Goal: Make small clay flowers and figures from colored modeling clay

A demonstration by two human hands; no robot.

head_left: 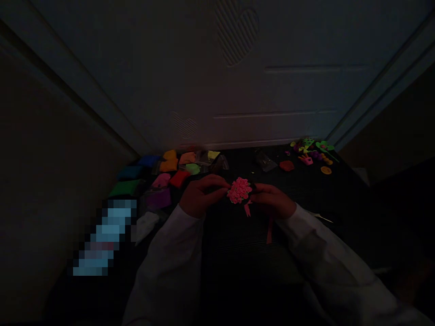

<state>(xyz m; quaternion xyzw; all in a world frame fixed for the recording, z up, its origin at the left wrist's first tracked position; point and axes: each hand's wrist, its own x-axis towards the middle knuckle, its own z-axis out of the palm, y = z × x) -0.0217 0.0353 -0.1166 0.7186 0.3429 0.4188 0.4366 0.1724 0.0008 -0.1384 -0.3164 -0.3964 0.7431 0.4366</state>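
A small bouquet of pink clay flowers (pixel 239 190) is held between my two hands above the dark table. From its left side, my left hand (pixel 205 194) pinches the edge with thumb and fingers together. On the right, my right hand (pixel 272 198) grips the other edge, its fingertips partly in shadow. Below the flowers hangs a small pink bow (pixel 248 208). A strip of pink ribbon (pixel 269 231) lies under my right wrist. The scene is very dark, so the finer details of the bouquet are hard to make out.
Bags of coloured clay, among them a green pack (pixel 125 188) and a purple pack (pixel 159 198), lie at the left. Colourful clay figures (pixel 311 154) stand back right, near a red lump (pixel 287 166). A blurred bright screen (pixel 105 237) is at left. A white panel (pixel 238 90) rises behind.
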